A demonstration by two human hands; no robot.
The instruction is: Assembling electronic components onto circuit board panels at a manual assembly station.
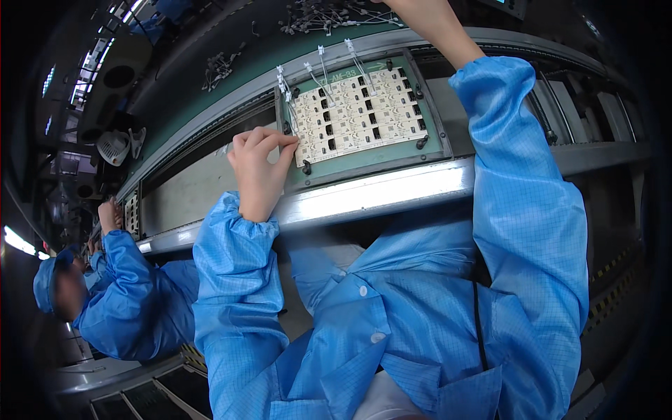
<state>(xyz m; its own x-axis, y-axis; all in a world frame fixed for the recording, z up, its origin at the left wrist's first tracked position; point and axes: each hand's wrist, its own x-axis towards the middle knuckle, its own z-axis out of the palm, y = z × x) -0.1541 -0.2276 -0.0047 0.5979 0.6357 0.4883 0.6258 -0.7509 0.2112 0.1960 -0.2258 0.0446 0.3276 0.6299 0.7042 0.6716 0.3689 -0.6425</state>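
Observation:
A panel of pale circuit boards (343, 115) with black parts lies in a green fixture plate (378, 159) before me. My left hand (260, 162) is at the panel's lower left edge, thumb and forefinger pinched together. What lies between those fingertips is too small to make out. Just above them, a white cable lead (285, 89) runs along the panel's left side. More white leads with connectors (349, 46) stick out past the panel's far edge. My right hand (418, 12) reaches beyond the fixture to the top of the picture, where its fingers are cut off.
A bright metal rail (378, 192) runs along the near side of the line. Loose leads are heaped on the green bench (269, 52) beyond, with a smaller bunch (220, 68) to the left. At far left a co-worker in blue (133, 301) works at another fixture (131, 212).

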